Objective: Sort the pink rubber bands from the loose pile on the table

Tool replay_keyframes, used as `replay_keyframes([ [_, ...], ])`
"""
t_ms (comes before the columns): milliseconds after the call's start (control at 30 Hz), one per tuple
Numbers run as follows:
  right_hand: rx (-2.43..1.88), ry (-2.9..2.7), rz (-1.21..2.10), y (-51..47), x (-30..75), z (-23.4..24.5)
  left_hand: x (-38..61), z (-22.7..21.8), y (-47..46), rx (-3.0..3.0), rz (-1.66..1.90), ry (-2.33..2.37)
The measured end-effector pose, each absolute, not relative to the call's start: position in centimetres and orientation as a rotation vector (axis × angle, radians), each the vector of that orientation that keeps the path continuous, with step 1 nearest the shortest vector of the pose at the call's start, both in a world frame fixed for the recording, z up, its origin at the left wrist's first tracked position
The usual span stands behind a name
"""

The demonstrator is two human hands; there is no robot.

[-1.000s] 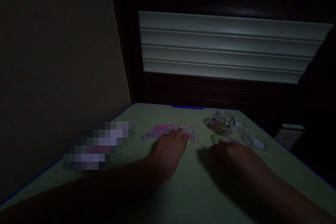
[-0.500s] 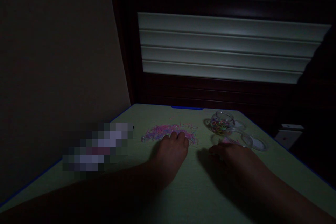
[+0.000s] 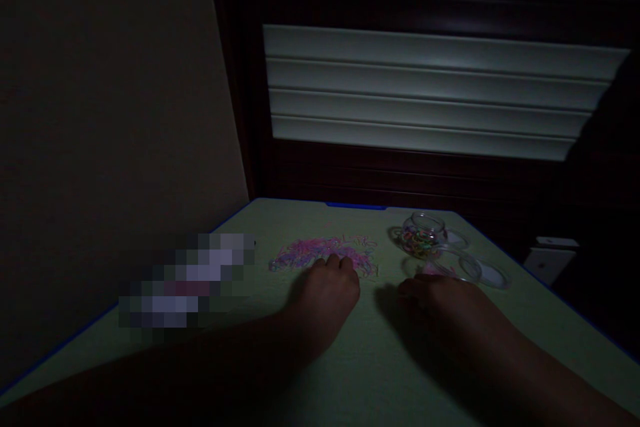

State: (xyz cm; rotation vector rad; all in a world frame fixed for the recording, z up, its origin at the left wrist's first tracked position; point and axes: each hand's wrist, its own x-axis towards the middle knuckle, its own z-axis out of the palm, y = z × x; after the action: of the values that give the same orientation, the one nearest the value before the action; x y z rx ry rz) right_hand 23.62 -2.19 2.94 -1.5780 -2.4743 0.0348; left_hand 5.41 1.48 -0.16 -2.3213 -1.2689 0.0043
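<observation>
A loose pile of small pink and purple rubber bands point(image 3: 305, 252) lies mid-table. My left hand point(image 3: 333, 290) rests at the pile's near edge, its fingers curled down into the bands and its fingertips hidden. Further right, my right hand point(image 3: 440, 297) hovers low over the table with fingers and thumb drawn together. What it may hold is too dark to make out. Just behind that hand, a clear round container point(image 3: 457, 263) lies on its side with pink bands in it. Beyond stands a clear jar point(image 3: 424, 237) of multicoloured bands, open at the top.
The pale green table point(image 3: 350, 380) has a blue edge. A blurred-out object point(image 3: 190, 283) lies at the left. Flat clear lids point(image 3: 493, 275) sit beside the containers. A white box point(image 3: 550, 260) stands past the right edge, and a dark slatted panel point(image 3: 425, 87) rises behind.
Both hands stay almost where they were, with only a very slight shift of the fingers. The bands and containers look the same.
</observation>
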Motion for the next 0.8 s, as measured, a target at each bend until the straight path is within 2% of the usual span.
replay_keyframes([
  [800, -1.573, -2.456, -0.028, -2.32, 23.64, 2.94, 5.14, 0.18, 1.03, -2.393, -0.045, -1.103],
])
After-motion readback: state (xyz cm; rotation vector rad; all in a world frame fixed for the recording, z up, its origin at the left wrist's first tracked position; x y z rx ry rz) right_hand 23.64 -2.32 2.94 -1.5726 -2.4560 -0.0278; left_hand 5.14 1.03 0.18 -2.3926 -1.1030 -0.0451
